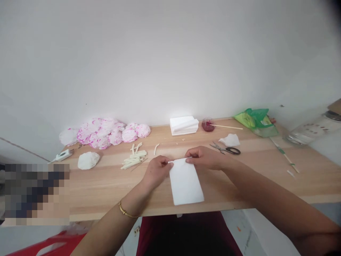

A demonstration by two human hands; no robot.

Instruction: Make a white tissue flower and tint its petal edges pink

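A white tissue sheet (186, 183) lies flat on the wooden table (106, 185), stretching toward the near edge. My left hand (157, 170) pinches its far left corner with closed fingers. My right hand (204, 157) pinches the far right corner in the same way. A gold bangle sits on my left wrist. Just beyond my left hand lies a small pile of cream-coloured sticks (134, 159).
Pink-and-white tissue flowers (106, 132) line the wall at left, with a white tissue ball (88, 160) and a glue gun (62, 155) nearby. A tissue stack (183, 125), a red cup with a stick (208, 125), scissors (226, 149), crumpled tissue (230, 140), a green bag (254, 121) and a jar (311, 129) lie further back and right.
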